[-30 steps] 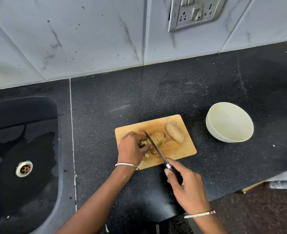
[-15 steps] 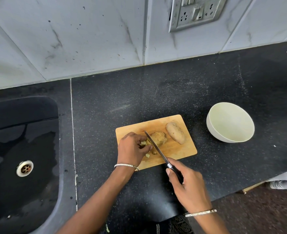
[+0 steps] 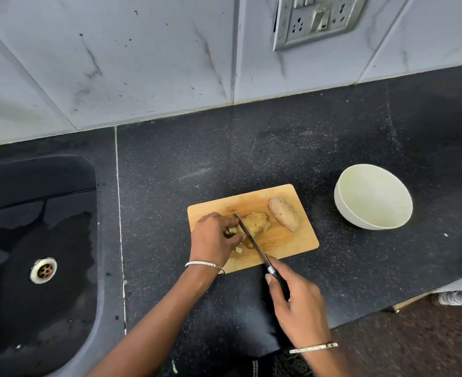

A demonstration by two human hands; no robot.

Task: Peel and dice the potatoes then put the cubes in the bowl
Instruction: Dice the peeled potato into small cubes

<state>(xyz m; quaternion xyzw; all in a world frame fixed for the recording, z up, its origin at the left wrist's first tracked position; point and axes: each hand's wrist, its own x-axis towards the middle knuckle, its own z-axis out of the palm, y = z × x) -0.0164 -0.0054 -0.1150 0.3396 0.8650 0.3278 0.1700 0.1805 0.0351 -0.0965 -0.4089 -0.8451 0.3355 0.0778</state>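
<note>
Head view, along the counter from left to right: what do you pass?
Sink drain, left hand, part-cut potato, whole potato, bowl. The knife in the right hand crosses several, so it is left out.

- We see a cut potato [image 3: 255, 223], yellow-brown, lying mid-board [image 3: 287, 240], its cut end under our left hand [image 3: 213, 238].
- A whole potato [image 3: 285, 213], tan, lies slanted just right of it.
- Pale cubes [image 3: 238, 250] lie by the cut end.
- The knife [image 3: 251, 239], gripped by our right hand [image 3: 298, 306], crosses the cut potato.
- The white bowl [image 3: 344, 210] stands upright on the worktop [image 3: 197, 164], right of the board.

Cream bowl [image 3: 374, 198], black speckled counter [image 3: 251, 159]
</note>
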